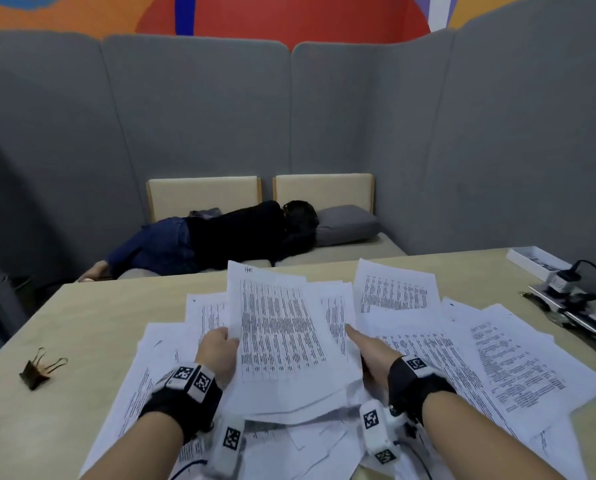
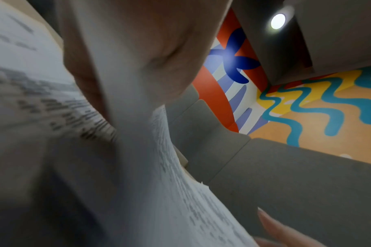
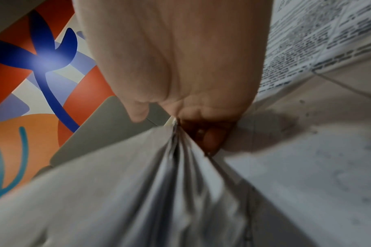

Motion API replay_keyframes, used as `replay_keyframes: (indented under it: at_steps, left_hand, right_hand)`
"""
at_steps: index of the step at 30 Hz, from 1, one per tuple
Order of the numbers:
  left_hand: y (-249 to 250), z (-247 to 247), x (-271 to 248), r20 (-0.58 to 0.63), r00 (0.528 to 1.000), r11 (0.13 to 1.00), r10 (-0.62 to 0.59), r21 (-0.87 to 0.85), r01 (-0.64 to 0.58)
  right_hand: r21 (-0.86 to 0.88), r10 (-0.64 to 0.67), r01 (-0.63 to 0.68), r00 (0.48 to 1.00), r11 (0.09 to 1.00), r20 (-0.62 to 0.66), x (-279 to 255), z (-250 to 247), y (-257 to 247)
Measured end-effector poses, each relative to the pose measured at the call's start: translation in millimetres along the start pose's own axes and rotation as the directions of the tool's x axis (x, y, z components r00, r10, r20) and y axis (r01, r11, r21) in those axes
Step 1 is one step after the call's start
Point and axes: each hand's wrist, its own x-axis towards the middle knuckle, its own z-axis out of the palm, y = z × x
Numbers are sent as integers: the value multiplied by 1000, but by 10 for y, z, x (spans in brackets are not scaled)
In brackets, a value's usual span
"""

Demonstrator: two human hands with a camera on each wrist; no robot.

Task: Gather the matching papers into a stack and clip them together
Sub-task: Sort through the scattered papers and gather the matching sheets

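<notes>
A stack of printed sheets (image 1: 282, 334) is tilted up off the table (image 1: 82, 323), held between both hands. My left hand (image 1: 218, 344) grips its left edge, thumb on top. My right hand (image 1: 367, 344) holds the right edge. In the right wrist view, the right hand (image 3: 180, 58) pinches the fanned sheet edges (image 3: 176, 167), its fingers curled underneath. The left wrist view shows the thumb (image 2: 159, 41) pressed on the blurred paper (image 2: 170, 183). More loose printed sheets (image 1: 497, 358) lie spread under and around the stack. A black binder clip (image 1: 42, 368) lies alone at the table's left.
A white box (image 1: 539, 263) and a charger with cables (image 1: 573, 296) sit at the table's right edge. Beyond the far edge a person (image 1: 220, 233) lies on a bench beside a grey pillow (image 1: 348, 223). Grey partitions enclose the space.
</notes>
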Motion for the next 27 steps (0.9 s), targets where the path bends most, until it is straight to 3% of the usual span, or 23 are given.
replay_keyframes:
  at_steps: [4, 8, 11, 14, 17, 23, 27]
  left_hand:
    - [60, 158, -70, 175, 983, 998, -49, 35, 43]
    - [158, 168, -64, 145, 989, 987, -1, 161, -22]
    - [193, 183, -117, 117, 989, 935, 91, 331, -125]
    - [104, 227, -136, 132, 990, 900, -42, 435, -20]
    - [27, 243, -106, 80, 994, 931, -76, 363, 42]
    - [28, 268, -256, 163, 984, 842, -73, 539, -27]
    - [160, 321, -394, 213, 977, 793, -11, 596, -121]
  right_hand:
    - [-249, -100, 126, 988, 960, 115, -105, -32, -79]
    - [-356, -152, 199, 976, 913, 155, -36, -46, -48]
    - [-371, -152, 201, 976, 906, 159, -39, -15, -55]
    - [-376, -144, 187, 980, 908, 139, 21, 14, -26]
    - [-381, -98, 128, 990, 916, 99, 86, 73, 11]
    - [-473, -57, 89, 995, 877, 82, 61, 177, 6]
    - [-376, -59, 87, 995, 923, 84, 55, 112, 44]
